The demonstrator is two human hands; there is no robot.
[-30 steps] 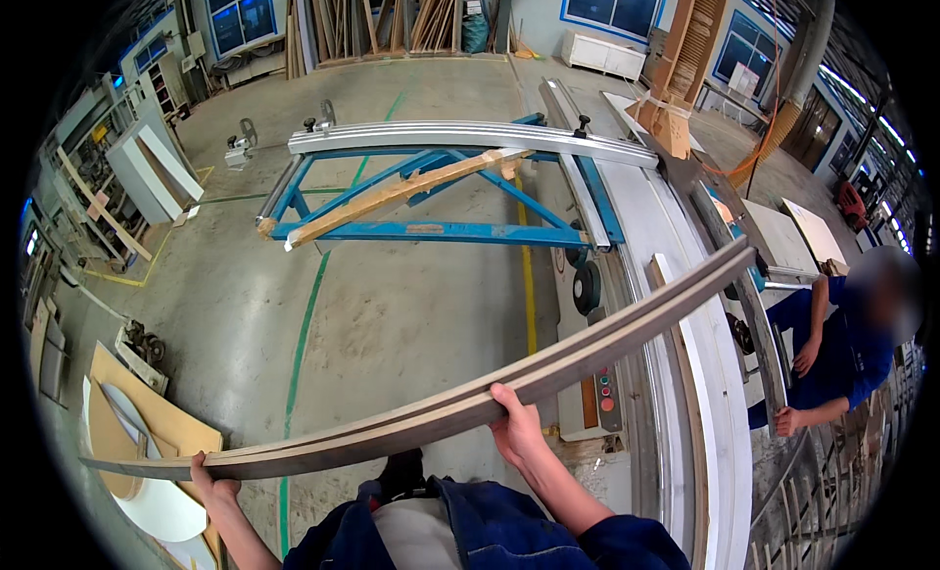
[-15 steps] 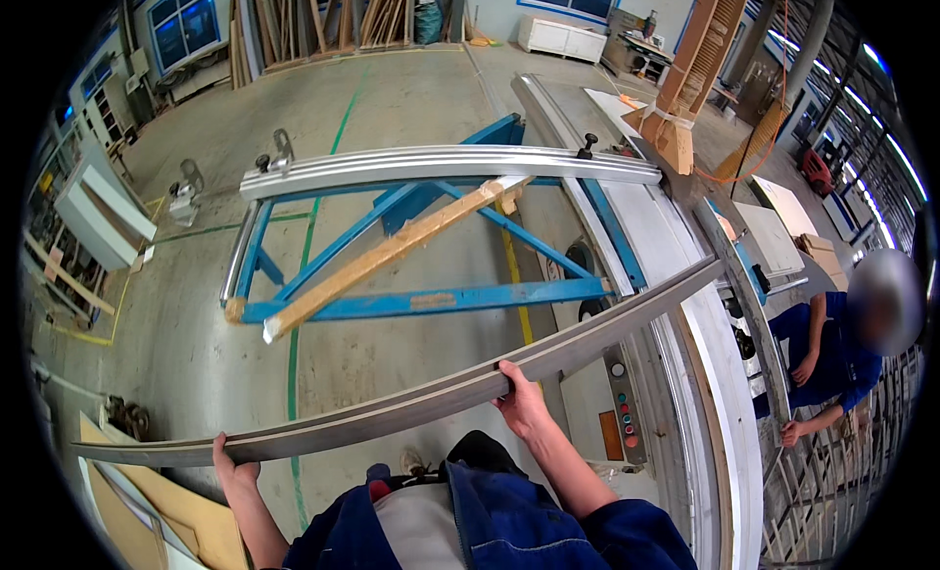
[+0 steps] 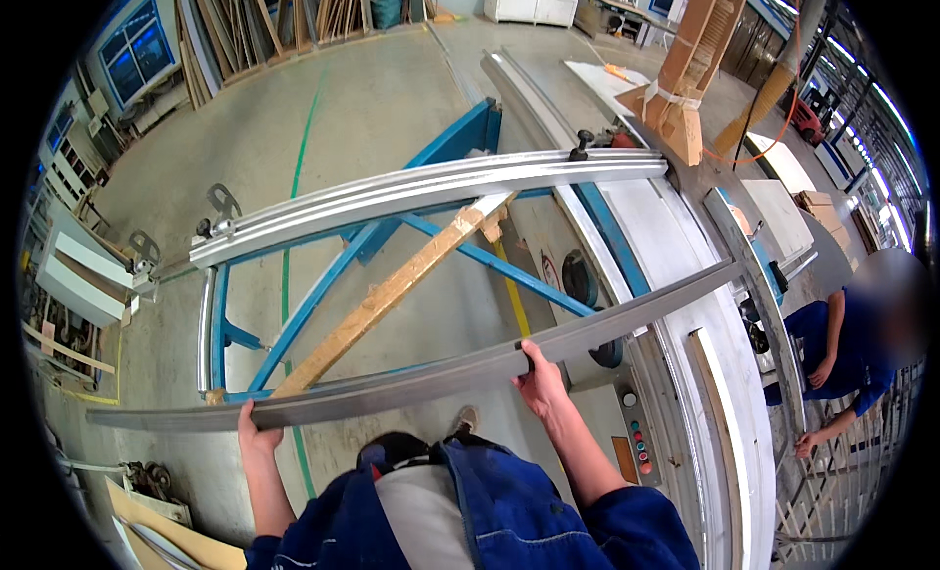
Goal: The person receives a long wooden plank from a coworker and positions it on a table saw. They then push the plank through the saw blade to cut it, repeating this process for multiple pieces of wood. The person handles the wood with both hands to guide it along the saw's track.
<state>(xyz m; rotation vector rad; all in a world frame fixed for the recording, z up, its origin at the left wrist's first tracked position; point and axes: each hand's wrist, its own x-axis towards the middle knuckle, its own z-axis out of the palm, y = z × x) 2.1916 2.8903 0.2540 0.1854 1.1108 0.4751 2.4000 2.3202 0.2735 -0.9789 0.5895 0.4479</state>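
My left hand [image 3: 260,431] and my right hand [image 3: 539,382] both grip long grey-brown wooden strips [image 3: 411,378], which stretch across the view from lower left to the machine at right. Their right end lies over the sliding table [image 3: 654,239] of a panel saw. Just beyond the strips stands the blue outrigger frame [image 3: 323,301] with a silver fence [image 3: 431,183] across it and a tape-wrapped wooden bar [image 3: 362,320] slanting over it. A white-edged narrow strip [image 3: 718,423] rests on the table to the right of my right hand, near a panel with coloured buttons [image 3: 639,438].
A co-worker in blue [image 3: 842,374] bends at the saw's right side, a hand on a long rail [image 3: 759,296]. Leaning boards [image 3: 279,26] stand at the far wall, more panels [image 3: 83,261] at left. A wooden duct [image 3: 700,61] with an orange hose rises at back right.
My hands and the strips have moved forward toward the blue frame, which now appears nearer and lower in view. The strips' right end has shifted over the table.
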